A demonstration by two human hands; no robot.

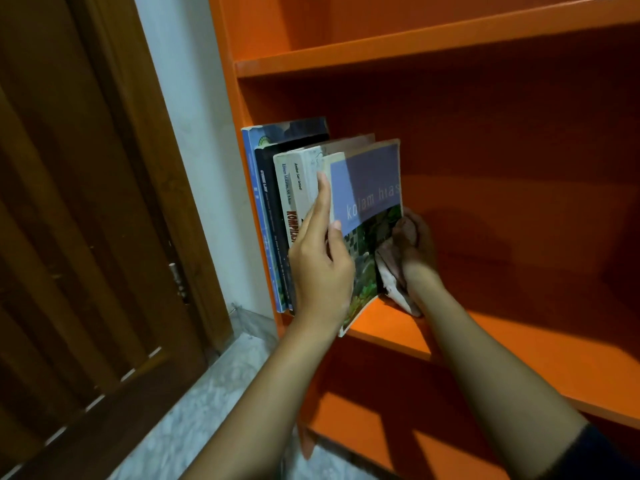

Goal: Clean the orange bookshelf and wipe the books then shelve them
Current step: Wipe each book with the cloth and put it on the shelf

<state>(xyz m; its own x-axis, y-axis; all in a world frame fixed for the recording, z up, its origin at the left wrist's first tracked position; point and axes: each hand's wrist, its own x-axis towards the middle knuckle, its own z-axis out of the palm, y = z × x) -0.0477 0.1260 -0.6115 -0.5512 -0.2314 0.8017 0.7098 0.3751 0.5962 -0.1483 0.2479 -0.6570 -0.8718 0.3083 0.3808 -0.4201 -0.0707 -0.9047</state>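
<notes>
The orange bookshelf (485, 116) stood against the wall beside a dark wooden door (86, 237), with pale marble floor (207, 393) below. On the middle shelf (519, 341), a short row of books (277, 202) stood upright, packed into the left end against the side panel: a blue book (250, 188) outermost, then a black book (268, 202), then a white book (284, 188) whose spine read "Edmon Makarim" with bold orange letters "KOMPIL" below it, the rest hidden by the hand. The next pale spine (300, 188) carried an author line too small to read with certainty.

At the right end of that row was the kolam hias book (367, 188), its lilac cover band printed "kolam hias" above a garden photo. It leaned rightward, and its lower corner hung over the shelf's front edge. The left hand (322, 261) pinched it, the forefinger straight along the spine edge and the thumb on the cover. Just to the right of the book, the right hand (417, 244) lay deeper in the shelf, clenched around a crumpled pale cloth (389, 282) that touched the book's lower right edge and rested near the shelf's front edge.
</notes>
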